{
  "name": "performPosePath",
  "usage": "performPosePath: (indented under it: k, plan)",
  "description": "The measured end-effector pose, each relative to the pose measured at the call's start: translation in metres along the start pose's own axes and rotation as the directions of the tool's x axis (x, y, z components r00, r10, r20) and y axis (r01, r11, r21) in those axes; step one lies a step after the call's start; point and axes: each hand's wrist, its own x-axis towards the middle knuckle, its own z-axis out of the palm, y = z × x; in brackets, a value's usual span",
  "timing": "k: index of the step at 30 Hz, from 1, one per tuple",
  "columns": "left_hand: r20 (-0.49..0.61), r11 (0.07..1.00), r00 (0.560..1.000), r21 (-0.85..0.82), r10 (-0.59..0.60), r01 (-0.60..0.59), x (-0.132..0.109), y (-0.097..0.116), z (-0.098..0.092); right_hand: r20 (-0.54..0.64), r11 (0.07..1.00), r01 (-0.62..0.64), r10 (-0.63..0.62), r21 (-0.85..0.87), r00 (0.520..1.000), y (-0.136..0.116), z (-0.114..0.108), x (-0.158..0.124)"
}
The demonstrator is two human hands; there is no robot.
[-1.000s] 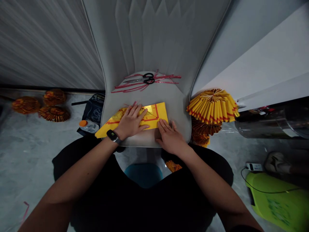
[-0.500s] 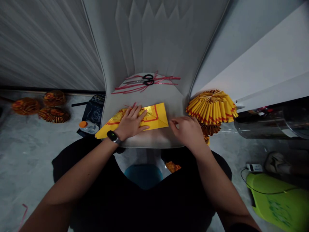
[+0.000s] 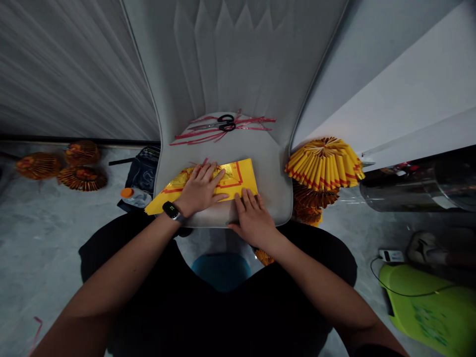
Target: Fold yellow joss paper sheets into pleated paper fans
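Yellow folded paper (image 3: 238, 173) with red borders and gold print lies across the front of the grey chair seat (image 3: 273, 173). My left hand (image 3: 201, 191), with a watch on the wrist, rests flat on its middle, fingers spread. Flat on the paper's lower right part are the fingertips of my right hand (image 3: 255, 215), its thumb out over the seat's front edge. A bit of pink ribbon (image 3: 206, 160) shows by the left fingertips. Behind the paper, black-handled scissors (image 3: 226, 123) lie on several pink plastic strips (image 3: 256, 120).
Pleated yellow paper fans (image 3: 325, 166) are stacked right of the seat. Several pleated gold rounds (image 3: 39, 165) sit on the floor at left. A dark bag (image 3: 143, 168) and an orange-capped bottle (image 3: 136, 196) stand beside the chair. At lower right is a green plastic stool (image 3: 424, 302).
My right hand has moved left from beyond the paper's right end, its curled fingers now straightened and laid on the paper. My left hand stays in place on the paper.
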Motion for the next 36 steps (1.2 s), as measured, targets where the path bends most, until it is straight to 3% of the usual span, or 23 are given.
performPosePath:
  k: [11, 17, 24, 31, 36]
  plan:
    - [-0.044, 0.998, 0.997, -0.006, -0.068, 0.068, -0.004, 0.003, -0.001, -0.075, 0.999, -0.002, -0.001, -0.042, 0.997, 0.001, -0.018, 0.019]
    - [-0.038, 0.996, 0.996, -0.007, -0.084, 0.084, -0.004, 0.004, -0.001, -0.046, 0.999, 0.008, -0.010, -0.038, 0.999, -0.002, -0.017, 0.040]
    - [-0.077, 0.993, 0.991, -0.032, -0.112, 0.110, -0.003, 0.004, -0.003, -0.019, 0.999, 0.007, -0.008, -0.048, 1.000, -0.003, -0.024, 0.040]
    - [0.046, 0.984, 0.983, 0.013, -0.178, 0.177, 0.000, 0.004, -0.010, -0.055, 0.999, 0.018, -0.020, -0.032, 0.998, -0.007, -0.030, 0.047]
    - [0.091, 0.982, 0.978, 0.051, -0.186, 0.182, 0.000, 0.004, -0.012, 0.004, 0.999, 0.053, -0.053, -0.013, 0.999, -0.009, -0.031, 0.055]
